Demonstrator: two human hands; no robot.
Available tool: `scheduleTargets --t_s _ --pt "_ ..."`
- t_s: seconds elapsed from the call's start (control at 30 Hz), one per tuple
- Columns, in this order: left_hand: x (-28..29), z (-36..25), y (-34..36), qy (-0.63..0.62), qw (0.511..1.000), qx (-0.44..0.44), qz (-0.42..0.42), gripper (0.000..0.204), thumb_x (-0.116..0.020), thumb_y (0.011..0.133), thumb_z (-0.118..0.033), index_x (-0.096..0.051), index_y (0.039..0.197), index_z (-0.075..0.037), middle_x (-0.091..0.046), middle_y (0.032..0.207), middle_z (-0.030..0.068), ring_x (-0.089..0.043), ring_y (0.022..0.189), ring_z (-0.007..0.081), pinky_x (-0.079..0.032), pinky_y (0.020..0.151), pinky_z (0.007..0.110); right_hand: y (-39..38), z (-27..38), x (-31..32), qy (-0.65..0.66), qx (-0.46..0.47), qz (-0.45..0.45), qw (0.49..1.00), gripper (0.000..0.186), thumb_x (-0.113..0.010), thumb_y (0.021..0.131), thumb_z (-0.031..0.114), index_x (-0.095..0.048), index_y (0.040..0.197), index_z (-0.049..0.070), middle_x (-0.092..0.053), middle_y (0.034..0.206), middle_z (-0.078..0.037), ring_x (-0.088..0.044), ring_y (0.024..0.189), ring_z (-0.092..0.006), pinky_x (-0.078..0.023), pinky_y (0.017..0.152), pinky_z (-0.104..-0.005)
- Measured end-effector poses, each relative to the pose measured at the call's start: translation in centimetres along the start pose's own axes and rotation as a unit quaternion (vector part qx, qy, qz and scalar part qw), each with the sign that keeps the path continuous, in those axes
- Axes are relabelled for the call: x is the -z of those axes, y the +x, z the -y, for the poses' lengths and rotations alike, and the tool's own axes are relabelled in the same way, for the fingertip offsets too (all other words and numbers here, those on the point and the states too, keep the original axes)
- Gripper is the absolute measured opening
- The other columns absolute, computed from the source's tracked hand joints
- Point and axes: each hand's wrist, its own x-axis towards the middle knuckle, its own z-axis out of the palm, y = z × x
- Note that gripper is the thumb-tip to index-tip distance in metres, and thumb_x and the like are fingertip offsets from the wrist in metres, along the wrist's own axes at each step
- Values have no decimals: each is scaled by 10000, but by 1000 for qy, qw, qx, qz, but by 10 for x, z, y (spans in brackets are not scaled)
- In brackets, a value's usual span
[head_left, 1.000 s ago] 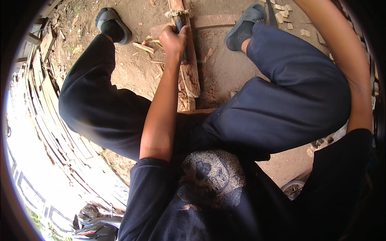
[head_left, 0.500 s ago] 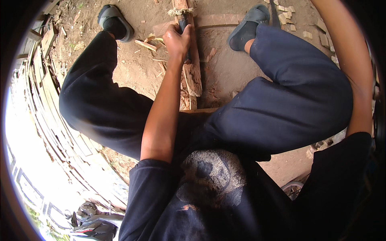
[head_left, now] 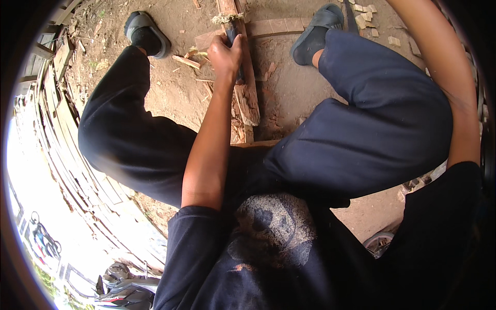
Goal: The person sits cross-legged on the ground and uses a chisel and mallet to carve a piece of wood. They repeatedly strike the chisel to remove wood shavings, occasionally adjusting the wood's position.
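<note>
My left hand [head_left: 226,56] is closed around a dark rod-shaped tool handle [head_left: 231,32] over a rough wooden plank. A frayed, fibrous pale collar [head_left: 227,18] sits at the far end of the grip. The plank [head_left: 247,106] runs away from me between my feet, its near end splintered. My right arm [head_left: 454,67] is raised along the right side. Its hand lies beyond the upper edge, so whatever it holds is hidden.
A curved strip of wood [head_left: 274,27] lies crosswise beneath the plank. Small wood blocks [head_left: 366,16] are scattered at the far right, with chips [head_left: 187,61] near my left hand. Long boards [head_left: 59,124] are stacked at the left. A motorbike [head_left: 124,289] stands at the lower left.
The view has shifted slightly. My left hand keeps its grip on the handle, and my raised right arm has moved a little. A cycle has come into view at the far lower left.
</note>
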Motion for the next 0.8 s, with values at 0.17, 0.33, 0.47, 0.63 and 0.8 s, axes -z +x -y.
scheduleTargets --t_s 0.17,0.33,0.47,0.63,0.8 --pt "-4 4 2 -2 1000 -11 1 366 -766 749 -242 -636 823 93 -666 736 228 -662 646 310 -521 634 383 -9 17 13 5 69 -150 986 197 -426 930 105 -507 1057 -22 -598 771 -138 -580 581 -186 -499 490 -309" --pt "1 -1 -1 2 1000 5 21 341 -752 759 -220 -641 836 94 -666 748 237 -663 650 312 -521 635 379 7 5 -27 -155 38 -105 982 202 -425 933 108 -504 1066 -22 -597 780 -140 -582 587 -188 -502 492 -310" --pt "1 0 -3 -20 999 -20 15 371 -755 753 -265 -652 823 84 -664 716 215 -660 646 291 -506 638 386 20 -7 -25 -96 -17 39 994 205 -425 936 110 -501 1073 -22 -597 786 -142 -584 592 -189 -504 493 -310" --pt "-4 5 -7 -38 999 -16 -4 357 -752 756 -187 -650 933 107 -672 769 215 -661 691 275 -522 649 358 21 5 6 54 -37 37 997 210 -424 940 113 -498 1082 -22 -596 795 -144 -585 598 -191 -506 495 -311" --pt "-2 3 -5 -9 1000 -24 14 388 -760 746 -205 -645 938 111 -674 794 227 -667 700 283 -525 646 353 14 18 19 42 41 -125 990 206 -422 944 113 -498 1070 -30 -589 798 -145 -586 599 -191 -517 501 -304"
